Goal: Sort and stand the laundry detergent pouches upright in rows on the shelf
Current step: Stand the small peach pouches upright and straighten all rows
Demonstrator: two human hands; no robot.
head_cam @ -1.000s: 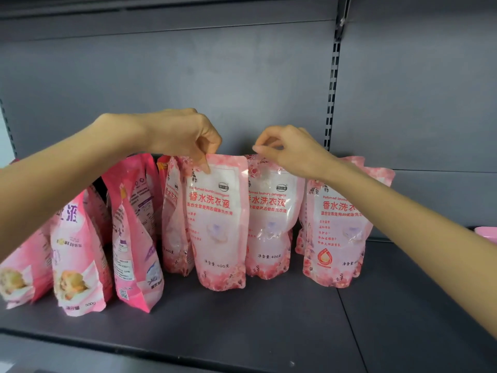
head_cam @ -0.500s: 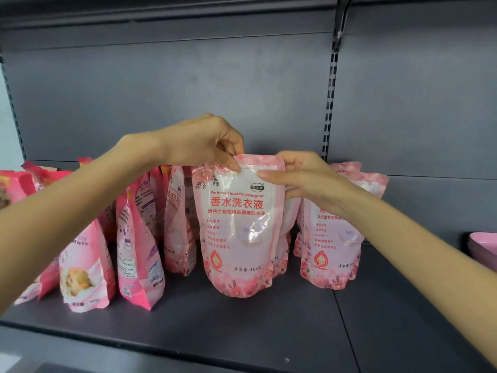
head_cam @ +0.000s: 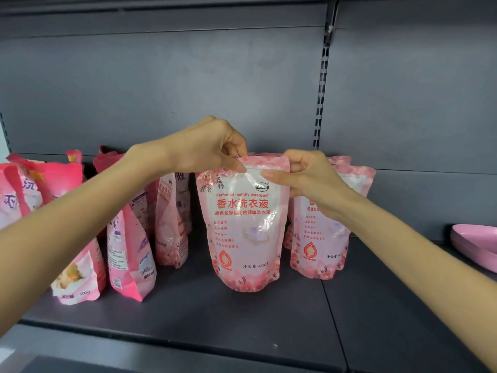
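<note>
shifted forward: glossy pale-pink floral detergent pouch (head_cam: 243,227) | left hand (head_cam: 207,149), right hand (head_cam: 309,176) both pinched its top seal | risk: soft base could slump once released

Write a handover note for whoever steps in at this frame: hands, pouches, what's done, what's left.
Left hand pinches the front pouch at its top edge; right hand grips its top right corner.
It is upright, label forward, ahead of the row; whether its base touches the shelf is unclear.
Done: a matching pouch stands upright to its right.
Left: seat the held one in line, then straighten the darker pouches at left, which lean and face sideways.
</note>
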